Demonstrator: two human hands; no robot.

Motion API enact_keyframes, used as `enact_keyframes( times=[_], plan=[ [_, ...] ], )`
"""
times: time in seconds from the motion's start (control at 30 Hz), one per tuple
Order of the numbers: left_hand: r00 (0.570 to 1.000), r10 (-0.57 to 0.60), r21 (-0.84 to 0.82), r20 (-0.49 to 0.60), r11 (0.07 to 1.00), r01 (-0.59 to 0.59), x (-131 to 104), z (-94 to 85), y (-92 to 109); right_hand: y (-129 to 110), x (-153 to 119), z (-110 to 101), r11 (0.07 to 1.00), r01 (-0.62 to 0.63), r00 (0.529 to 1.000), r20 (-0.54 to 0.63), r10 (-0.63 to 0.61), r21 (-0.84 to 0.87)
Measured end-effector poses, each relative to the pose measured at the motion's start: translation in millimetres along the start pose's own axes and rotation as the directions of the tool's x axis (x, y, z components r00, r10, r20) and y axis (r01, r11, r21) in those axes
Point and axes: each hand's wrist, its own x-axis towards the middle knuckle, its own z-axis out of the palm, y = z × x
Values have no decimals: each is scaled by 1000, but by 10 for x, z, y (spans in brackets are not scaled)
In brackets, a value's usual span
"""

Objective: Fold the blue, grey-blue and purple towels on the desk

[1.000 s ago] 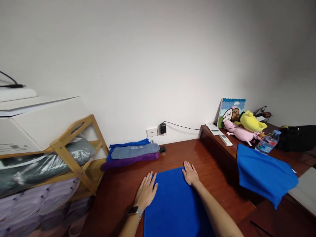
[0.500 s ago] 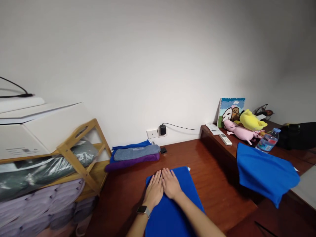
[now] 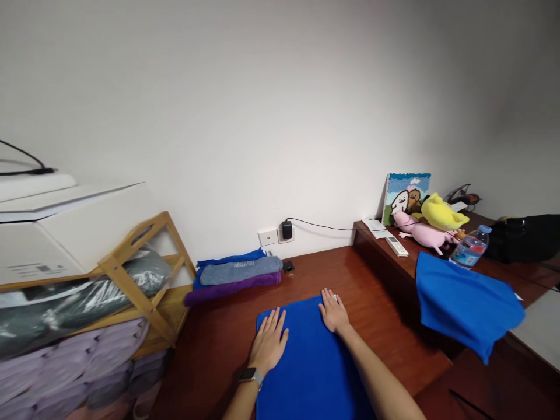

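Observation:
A blue towel (image 3: 306, 361) lies flat on the reddish-brown wooden table (image 3: 223, 344). My left hand (image 3: 268, 341) rests palm down on its left edge, fingers stretched out and a watch (image 3: 251, 375) on the wrist. Over at the far right corner of the towel, my right hand (image 3: 334, 310) lies flat with its fingers extended, partly covering a small white tag. Neither hand grips anything. The near end of the towel runs out of view at the bottom.
Rolled grey (image 3: 240, 271) and purple (image 3: 236, 288) towels lie against the wall. Another blue towel (image 3: 466, 303) hangs off the raised ledge at right, beside a water bottle (image 3: 470, 248), plush toys (image 3: 422, 231) and a remote control (image 3: 396, 246). A wooden rack (image 3: 144, 268) stands at left.
My hands have parted from the towel's middle: the right slid to the far right corner, the left shifted slightly left and nearer. The towel stays spread on the table.

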Motion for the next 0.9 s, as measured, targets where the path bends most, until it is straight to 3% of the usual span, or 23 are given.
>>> enact_keyframes(
  times=[0.13,0.2,0.3,0.4,0.5,0.6,0.77,0.9],
  plan=[
    [998,-15,-1,56,1000,15,45,-117,61,-100,-98,-76,1000,-16,999,-32,16,13],
    [1000,0,-2,-5,1000,0,-4,-112,127,-314,-241,-9,998,48,991,-123,-44,29],
    [991,21,-6,-136,1000,-22,-228,29,240,-728,-532,230,967,248,951,-204,-232,55],
    [988,-21,-11,-153,1000,20,-538,219,301,-1050,-783,471,927,362,926,-153,-346,99],
    [987,-45,-6,-154,999,45,-754,299,294,-1132,-892,551,922,368,929,-83,-360,121],
    [982,-54,5,-180,998,56,-810,264,288,-960,-876,482,938,332,943,-59,-327,98],
    [985,-88,0,-148,996,89,-771,171,348,-326,-805,221,995,101,994,-50,-100,19],
    [984,-94,2,-148,995,96,-769,146,361,87,-796,43,1000,-27,999,-20,27,0]
  ],
)
